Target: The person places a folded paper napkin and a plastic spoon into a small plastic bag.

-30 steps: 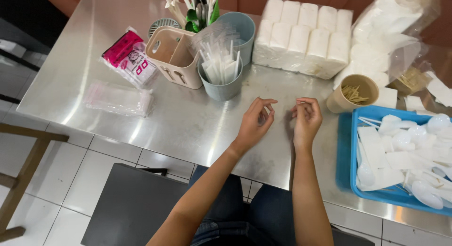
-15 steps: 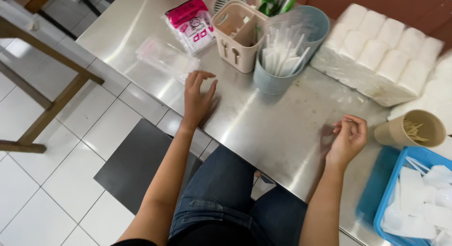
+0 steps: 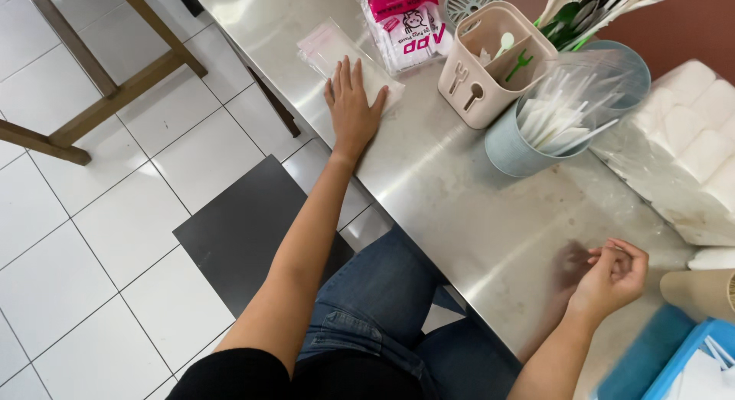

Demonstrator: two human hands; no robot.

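From my remote seat: left hand [image 3: 353, 109] is upper centre of frame, fingers spread flat, palm pressed down on a stack of clear plastic bags [image 3: 337, 55]. It looks laid there to pin the slippery pile or peel one off; nothing pinched yet, as far as I can tell. The bags lie at the steel table [image 3: 459, 208] edge, upper middle, just left of a pink packet [image 3: 402, 21].

Right hand [image 3: 612, 274] is lower right, resting on its side on the tabletop, fingers curled in w/ thumb and fingertips meeting. Can't tell whether anything small is between them.

Beige cutlery caddy [image 3: 490, 63] and pale blue bucket [image 3: 528, 143] of wrapped utensils sit upper right, near the bags, prob. kept w/in arm's reach. White tissue pack [image 3: 689, 147] is at the far right.
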